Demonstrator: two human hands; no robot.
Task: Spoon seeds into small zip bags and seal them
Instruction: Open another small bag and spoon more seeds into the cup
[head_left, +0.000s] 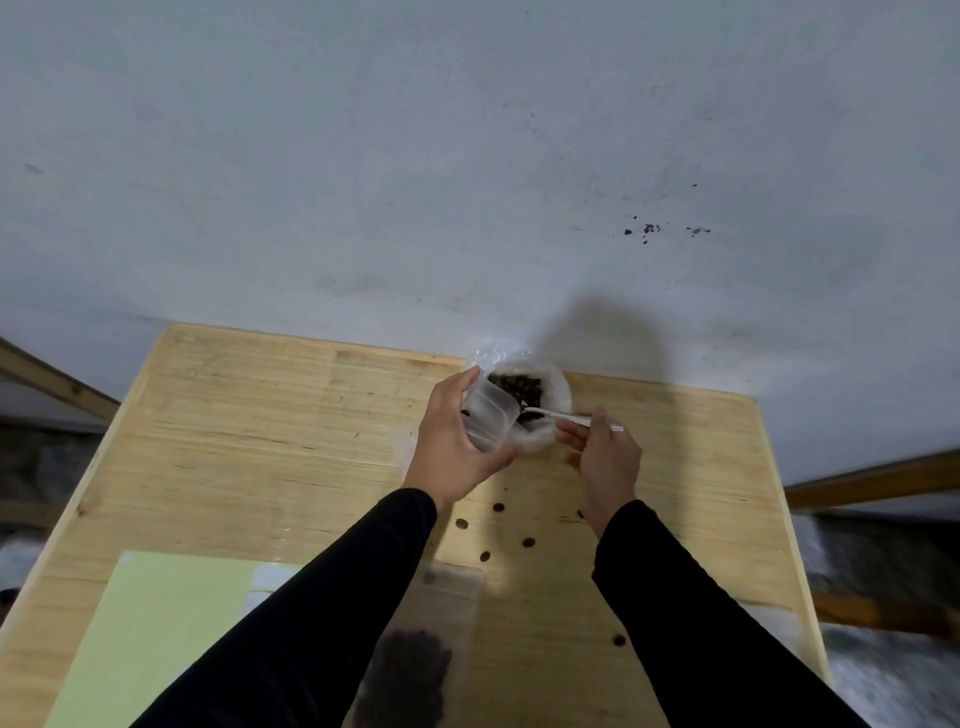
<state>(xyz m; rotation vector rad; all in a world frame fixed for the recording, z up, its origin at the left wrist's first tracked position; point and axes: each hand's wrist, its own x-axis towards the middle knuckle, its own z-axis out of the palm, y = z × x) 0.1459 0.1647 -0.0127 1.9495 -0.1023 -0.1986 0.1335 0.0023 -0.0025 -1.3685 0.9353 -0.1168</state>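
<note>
head view: left hand (451, 451) grips a limp clear small zip bag (485, 413), right hand (602, 452) pinches a white plastic spoon (558, 414).
flimsy, slippery film likely; hold it by the mouth over the dark seeds (517, 389).

Wooden table (260, 415) set against wall (467, 156). Seed container (540, 395) at far edge, centre-right. Small zip bag (485, 413) just left of it, spoon (566, 415) laid across right rim. Loose seeds (498, 506) scattered nearer. Filled bag (421, 654) at near edge; paper sheet (166, 623) left of it.
</note>
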